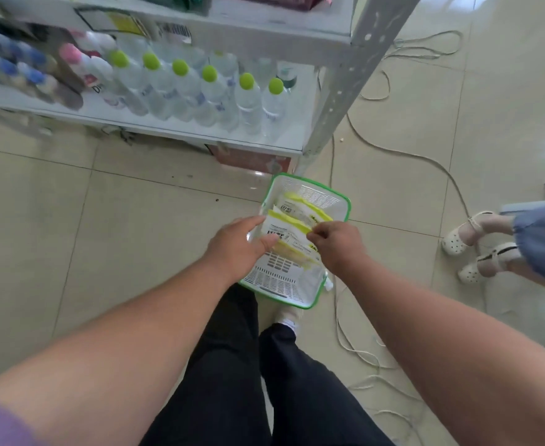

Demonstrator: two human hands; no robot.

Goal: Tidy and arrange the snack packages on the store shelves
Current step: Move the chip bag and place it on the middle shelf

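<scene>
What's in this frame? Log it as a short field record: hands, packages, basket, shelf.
left hand: grips the left edge of the front snack package
right hand: fingers pinch that package's right edge
other packages: lying in the basket behind it
basket: white with green rim, on the floor
shelf: lowest level holds green-capped bottles

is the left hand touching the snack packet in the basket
Touching: the head view shows the left hand gripping the front snack packet, thumb pressed on its face.
</scene>
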